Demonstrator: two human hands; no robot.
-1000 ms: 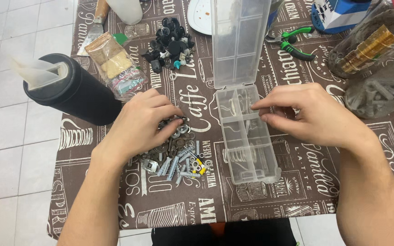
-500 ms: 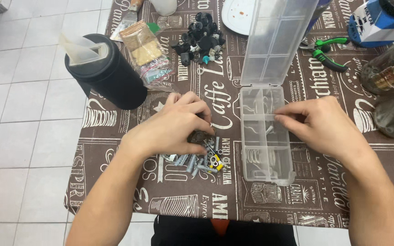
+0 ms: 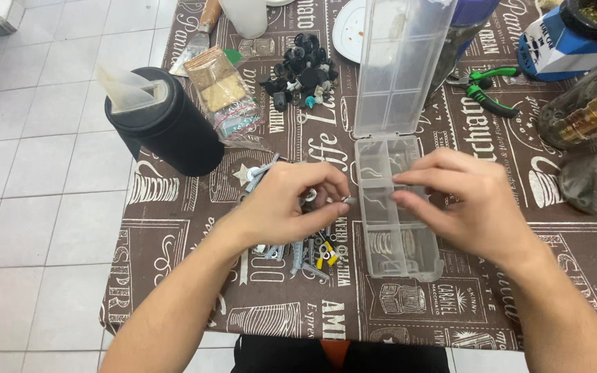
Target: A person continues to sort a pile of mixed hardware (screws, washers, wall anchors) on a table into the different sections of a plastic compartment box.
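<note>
A black cylindrical container [image 3: 167, 131] is seen near the left edge of the table [image 3: 174, 228], which is covered by a brown printed cloth, with a clear bag of small parts [image 3: 224, 97] just beside it toward the far edge. Nearer the front edge, a heap of screws and wall plugs [image 3: 309, 250] is spread out — partly hidden under the left hand [image 3: 281, 204]. That hand is curled, and a small metal piece [image 3: 348, 201] is pinched at its fingertips, right at the rim of the clear compartment box [image 3: 399, 238]. The box lies open in the middle of the table, its lid [image 3: 402, 65] raised toward the far edge, where a pile of black parts [image 3: 302, 72] is also found. The right hand [image 3: 468, 200] is laid over the box, fingers bent and closed lightly above a middle compartment — whether anything is held cannot be told. Green-handled pliers [image 3: 485, 86] are seen toward the far right corner.
</note>
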